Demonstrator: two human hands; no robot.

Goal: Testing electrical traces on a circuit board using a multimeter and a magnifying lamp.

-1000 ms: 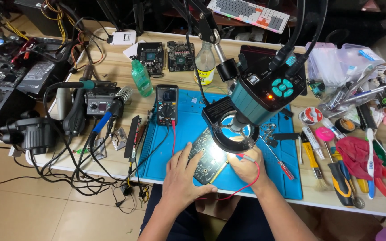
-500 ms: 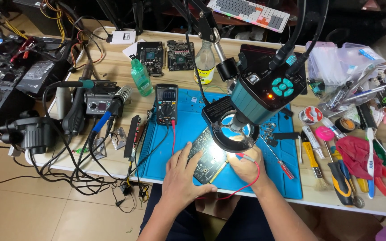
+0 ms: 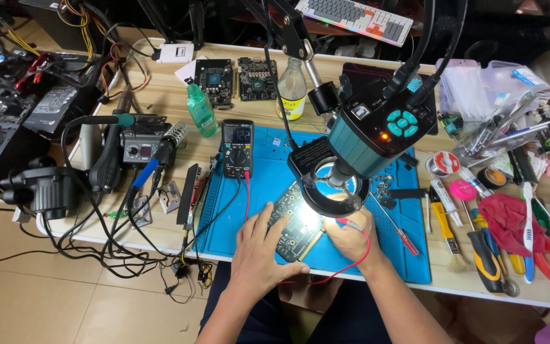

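The circuit board (image 3: 298, 224) lies on the blue mat (image 3: 268, 185) at the near edge of the table (image 3: 167, 102), lit under the microscope's ring light (image 3: 333, 191). The left hand (image 3: 259, 251) rests on the board's left edge, grip released and flat. The right hand (image 3: 350, 234) pinches a red probe (image 3: 351, 222) against the board's right side; its red lead runs left to the multimeter (image 3: 237, 148).

Single head-worn view, looking steeply down and forward onto the blue work mat (image 3: 262, 191) from above its near edge. Moderately close: whole mat visible, bench clutter beyond and beside it.
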